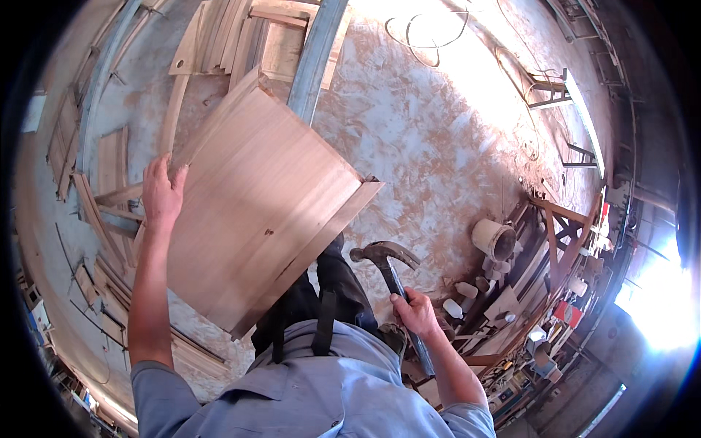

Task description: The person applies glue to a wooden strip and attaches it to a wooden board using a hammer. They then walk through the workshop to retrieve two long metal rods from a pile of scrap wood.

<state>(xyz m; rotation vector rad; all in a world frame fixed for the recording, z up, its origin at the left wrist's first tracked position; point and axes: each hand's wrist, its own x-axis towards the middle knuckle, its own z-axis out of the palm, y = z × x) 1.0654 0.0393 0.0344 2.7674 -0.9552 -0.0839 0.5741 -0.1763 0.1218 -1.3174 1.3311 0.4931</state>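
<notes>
A large light-brown wooden panel (252, 197) lies tilted in front of me, with raised strips along two of its edges and a small dark knot in its face. On its left edge is my left hand (163, 188), with the thumb on the near side and the fingertips bent at the edge strip. My right hand (416, 312) grips a claw hammer (389, 271) by its handle, to the right of the panel. The hammer's dark metal head is up and apart from the wood. Part of the panel's underside is hidden.
Metal rails (315, 62) run beneath and beyond the panel. Wooden boards (226, 36) are stacked at the far left. At the right are a whitish bucket (493, 240), plastic bottles (453, 309) and piled offcuts. A hose (427, 51) loops across the stained floor (409, 139).
</notes>
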